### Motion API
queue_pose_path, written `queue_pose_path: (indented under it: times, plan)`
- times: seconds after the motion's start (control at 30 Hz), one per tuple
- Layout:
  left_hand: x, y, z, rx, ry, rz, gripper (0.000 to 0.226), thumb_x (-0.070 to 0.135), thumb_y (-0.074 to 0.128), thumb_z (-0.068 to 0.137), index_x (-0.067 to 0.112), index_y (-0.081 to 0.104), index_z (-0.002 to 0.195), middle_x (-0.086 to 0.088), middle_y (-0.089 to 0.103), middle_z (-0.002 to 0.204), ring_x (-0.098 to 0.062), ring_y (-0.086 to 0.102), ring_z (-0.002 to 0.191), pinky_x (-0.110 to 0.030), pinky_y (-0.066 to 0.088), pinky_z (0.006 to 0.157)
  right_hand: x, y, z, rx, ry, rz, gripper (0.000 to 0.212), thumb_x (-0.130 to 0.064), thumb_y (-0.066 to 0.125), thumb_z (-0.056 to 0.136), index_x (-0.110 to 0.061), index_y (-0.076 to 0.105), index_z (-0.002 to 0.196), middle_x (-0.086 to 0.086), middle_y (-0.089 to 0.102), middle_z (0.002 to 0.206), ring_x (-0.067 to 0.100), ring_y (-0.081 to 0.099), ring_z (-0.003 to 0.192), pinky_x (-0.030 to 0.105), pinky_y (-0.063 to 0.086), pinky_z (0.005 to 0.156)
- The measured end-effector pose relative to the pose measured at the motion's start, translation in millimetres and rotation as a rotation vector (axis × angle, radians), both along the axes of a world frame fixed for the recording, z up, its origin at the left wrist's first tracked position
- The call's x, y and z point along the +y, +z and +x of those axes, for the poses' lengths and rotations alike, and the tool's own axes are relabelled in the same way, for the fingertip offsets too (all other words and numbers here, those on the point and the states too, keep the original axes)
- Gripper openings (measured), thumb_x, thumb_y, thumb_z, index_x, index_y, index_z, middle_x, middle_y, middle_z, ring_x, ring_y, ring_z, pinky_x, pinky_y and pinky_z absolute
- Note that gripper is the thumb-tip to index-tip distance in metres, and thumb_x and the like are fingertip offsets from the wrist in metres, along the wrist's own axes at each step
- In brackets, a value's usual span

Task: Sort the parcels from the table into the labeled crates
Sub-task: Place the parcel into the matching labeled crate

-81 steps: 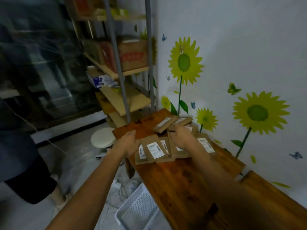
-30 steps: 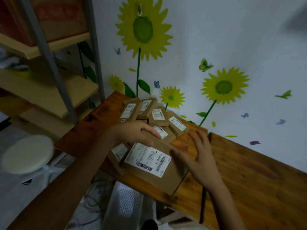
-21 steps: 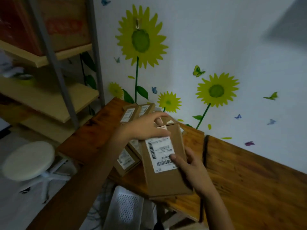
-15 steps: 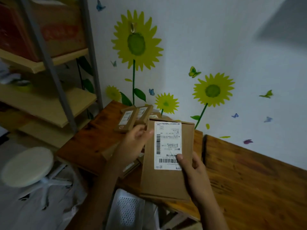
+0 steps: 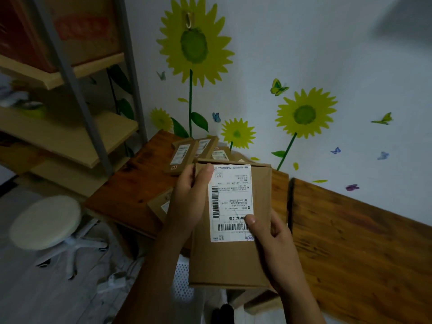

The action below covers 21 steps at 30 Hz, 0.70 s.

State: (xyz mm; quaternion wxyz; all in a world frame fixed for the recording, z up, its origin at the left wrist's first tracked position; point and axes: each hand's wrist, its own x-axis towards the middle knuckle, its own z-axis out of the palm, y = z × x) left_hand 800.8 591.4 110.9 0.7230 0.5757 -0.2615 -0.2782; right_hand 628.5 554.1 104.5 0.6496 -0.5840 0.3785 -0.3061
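- I see the big parcel point(image 5: 230, 230) lifted up off the table point(image 5: 350, 242) now; a second ago it lay flat on the pile.
- It has turned too. The white label point(image 5: 231, 202) now stands tall and faces me, and it looks much closer than half a second ago.
- My left hand point(image 5: 189, 202) holds the parcel's left edge. The thumb is curled over the top corner of the label and the other fingers are hidden behind the box.
- My right hand point(image 5: 273, 239) holds the lower right side. The thumb presses on the label near the bottom bar code, and the fingers wrap round the back.
- The parcel is a flat brown cardboard box, a plain rectangle with a smooth, dull face. The label is shiny white paper with black bars and tiny print that I cannot read well.
- More small parcels point(image 5: 184, 155) stay on the far corner of the table, near the wall. They are brown card with white labels too.
- The table is dark orange wood with streaky grain, made of two boards with a black gap between them.
- A white crate point(image 5: 182, 277) with lots of tiny holes sits on the floor below the parcel.
- A round white stool point(image 5: 45, 222) stands to the left.
- Yellow sunflower stickers point(image 5: 195, 42) are on the wall.
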Motion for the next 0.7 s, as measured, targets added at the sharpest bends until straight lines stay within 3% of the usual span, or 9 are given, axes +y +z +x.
queue_pose_path:
  times: [0.17,0.57,0.67,0.7]
  plan:
    - [6.3,13.7,0.2,-0.024,-0.074,-0.079,0.012,0.018,0.054,0.101,0.022,0.064,0.095,0.009,0.076,0.084,-0.007,0.072,0.082,-0.020,0.054,0.068,6.7,9.3,-6.1,-0.021,-0.007,0.003,0.037,-0.034,0.066,0.082,-0.027,0.066,0.118,-0.002,0.078,0.105,0.020,0.076,0.092,0.026,0.060,0.068]
    - [12.9,15.6,1.4,0.033,-0.148,-0.092,0.013,0.012,0.053,0.100,0.020,0.064,0.103,0.007,0.077,0.091,-0.012,0.074,0.087,-0.021,0.055,0.068,14.7,17.1,-3.3,-0.027,-0.011,0.003,0.036,-0.032,0.065,0.085,-0.024,0.065,0.120,-0.002,0.078,0.104,0.019,0.076,0.092,0.025,0.060,0.068]
    - [16.7,12.2,7.9,0.052,-0.119,-0.050,0.014,0.013,0.061,0.098,0.023,0.060,0.107,0.011,0.076,0.093,-0.009,0.073,0.087,-0.020,0.056,0.066,5.4,21.3,-8.1,0.033,0.042,0.004,0.041,-0.032,0.077,0.084,-0.022,0.064,0.121,-0.001,0.079,0.101,0.018,0.076,0.086,0.022,0.058,0.064]
    - [18.5,8.4,14.1,-0.022,-0.098,-0.012,0.025,0.019,0.067,0.094,0.027,0.056,0.115,0.013,0.073,0.103,-0.008,0.071,0.094,-0.021,0.056,0.069,-1.7,25.1,-11.1,0.095,0.099,-0.017,0.043,-0.032,0.079,0.084,-0.024,0.062,0.123,-0.002,0.078,0.101,0.019,0.077,0.085,0.023,0.058,0.063]
